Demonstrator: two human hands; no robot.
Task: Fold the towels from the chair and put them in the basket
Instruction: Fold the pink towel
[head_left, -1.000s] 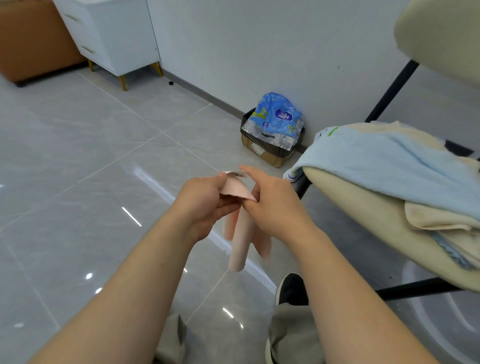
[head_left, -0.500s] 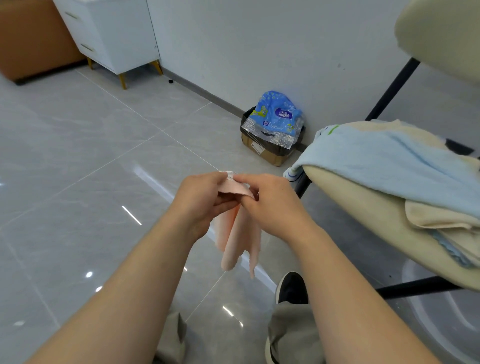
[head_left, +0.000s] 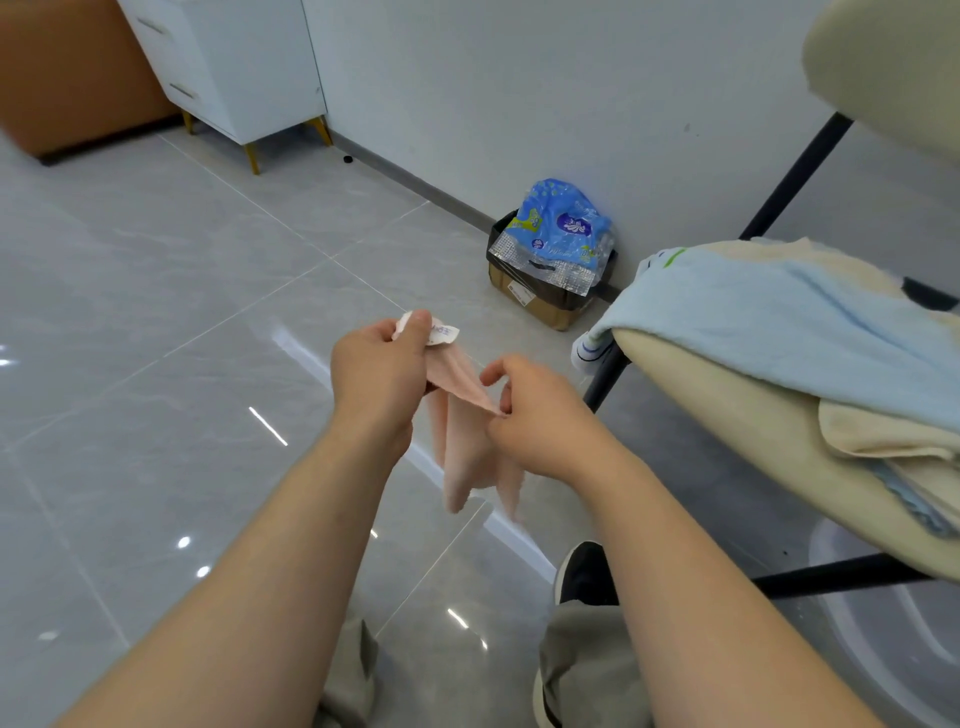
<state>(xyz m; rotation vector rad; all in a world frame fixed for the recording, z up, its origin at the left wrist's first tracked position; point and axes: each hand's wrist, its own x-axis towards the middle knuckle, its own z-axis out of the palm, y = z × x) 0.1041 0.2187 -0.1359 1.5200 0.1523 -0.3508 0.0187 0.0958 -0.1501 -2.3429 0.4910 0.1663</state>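
My left grip (head_left: 379, 374) pinches the labelled corner of the small pink towel (head_left: 460, 410), held above the floor mid-scene. My right grip (head_left: 540, 421) pinches its edge just to the right, and the rest hangs down. A light blue towel (head_left: 805, 322) and a beige towel (head_left: 883, 431) lie on the chair (head_left: 727, 410) at right.

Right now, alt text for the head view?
Two bare hands hold a small pink towel over a grey tiled floor: the left hand pinches its tagged corner, the right hand an edge lower down. To the right, a chair seat holds a light blue towel and beige cloth.
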